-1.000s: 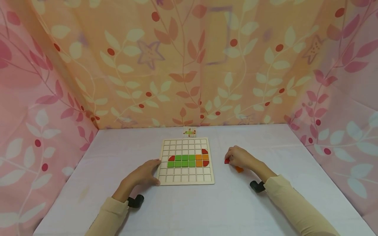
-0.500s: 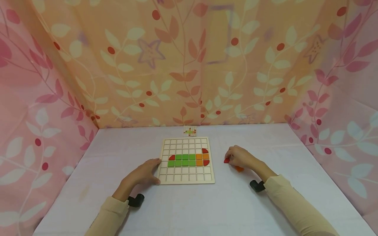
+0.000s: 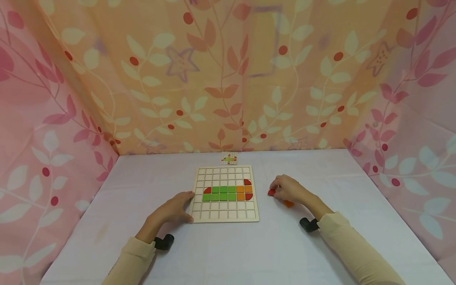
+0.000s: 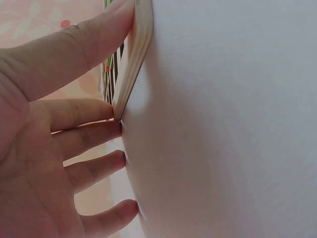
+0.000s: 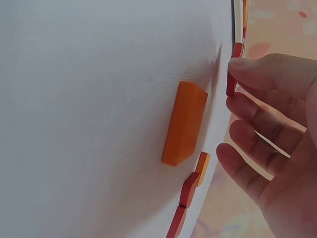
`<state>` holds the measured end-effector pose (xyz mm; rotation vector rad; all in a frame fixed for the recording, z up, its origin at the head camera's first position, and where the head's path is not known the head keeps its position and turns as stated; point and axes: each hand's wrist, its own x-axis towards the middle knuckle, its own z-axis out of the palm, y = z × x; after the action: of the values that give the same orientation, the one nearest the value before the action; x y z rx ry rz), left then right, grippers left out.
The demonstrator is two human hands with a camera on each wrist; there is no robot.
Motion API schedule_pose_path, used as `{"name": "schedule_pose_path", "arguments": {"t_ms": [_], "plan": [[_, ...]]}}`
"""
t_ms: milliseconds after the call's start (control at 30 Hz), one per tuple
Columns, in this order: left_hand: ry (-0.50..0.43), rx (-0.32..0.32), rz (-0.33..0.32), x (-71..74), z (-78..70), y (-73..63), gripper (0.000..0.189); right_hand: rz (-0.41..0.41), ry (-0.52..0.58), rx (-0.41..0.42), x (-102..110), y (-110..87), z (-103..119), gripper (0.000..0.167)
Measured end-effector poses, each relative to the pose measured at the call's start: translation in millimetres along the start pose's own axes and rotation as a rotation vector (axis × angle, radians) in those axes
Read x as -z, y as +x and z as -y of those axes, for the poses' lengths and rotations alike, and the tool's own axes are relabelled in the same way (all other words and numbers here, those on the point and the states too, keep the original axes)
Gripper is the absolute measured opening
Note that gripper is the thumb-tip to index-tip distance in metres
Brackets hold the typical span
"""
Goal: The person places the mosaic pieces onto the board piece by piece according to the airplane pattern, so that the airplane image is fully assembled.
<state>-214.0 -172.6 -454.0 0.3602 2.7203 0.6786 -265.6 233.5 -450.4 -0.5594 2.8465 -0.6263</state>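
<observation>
My right hand (image 3: 287, 188) pinches a red tile (image 3: 271, 192) between thumb and index finger, right of the board. In the right wrist view that red tile (image 5: 231, 82) stands on edge in the pinch, lifted off the cloth, other fingers loosely spread. An orange tile (image 5: 185, 124) lies near this hand. My left hand (image 3: 174, 208) rests against the left edge of a wooden grid board (image 3: 213, 215), thumb and fingers extended; in the left wrist view the thumb touches the board's rim (image 4: 136, 64). Green tiles (image 3: 223, 193), orange tiles (image 3: 240, 192) and red rounded tiles (image 3: 248, 196) fill some squares.
A small pattern card (image 3: 228, 158) lies behind the board. More red tiles (image 5: 189, 189) and a smaller-looking orange one (image 5: 203, 168) lie beyond the nearer orange tile. The white-covered table (image 3: 228, 253) is enclosed by floral cloth walls (image 3: 228, 79).
My right hand has raised the red tile slightly and shifted a little left toward the board. The left hand and the tiles on the board stay put.
</observation>
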Motion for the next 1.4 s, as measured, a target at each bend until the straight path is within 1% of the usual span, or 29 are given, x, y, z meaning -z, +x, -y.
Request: {"name": "schedule_pose_path", "arguments": {"t_ms": [233,367,567,667,800,867,1200,1400], "plan": [[-0.02,0.002,0.001,-1.1,-1.9,-4.3,0.09,-0.011,-0.012,0.033,2,3.0,7,0.018],[-0.017,0.006,-0.004,-2.6,-0.4,-2.6,0.09,-0.014,-0.022,0.052,3,8.9,14,0.017],[-0.014,0.011,-0.007,-1.8,1.2,-1.3,0.089,-0.002,0.011,0.078,5,18.2,30,0.018],[-0.015,0.01,-0.005,-0.7,0.9,-2.3,0.089,-0.012,0.014,0.119,4,22.3,38,0.018],[-0.012,0.006,-0.004,0.8,0.3,-3.4,0.088,-0.03,-0.011,0.188,3,27.2,48,0.017],[-0.016,0.007,-0.002,1.2,0.2,-3.4,0.088,-0.028,-0.018,0.209,3,29.4,53,0.018],[-0.018,0.002,0.0,1.1,0.4,-3.0,0.089,-0.006,0.002,0.242,-7,47.4,74,0.017],[-0.017,0.007,0.004,1.5,-0.4,-2.3,0.089,-0.024,0.01,0.301,-13,57.7,90,0.016]]}}
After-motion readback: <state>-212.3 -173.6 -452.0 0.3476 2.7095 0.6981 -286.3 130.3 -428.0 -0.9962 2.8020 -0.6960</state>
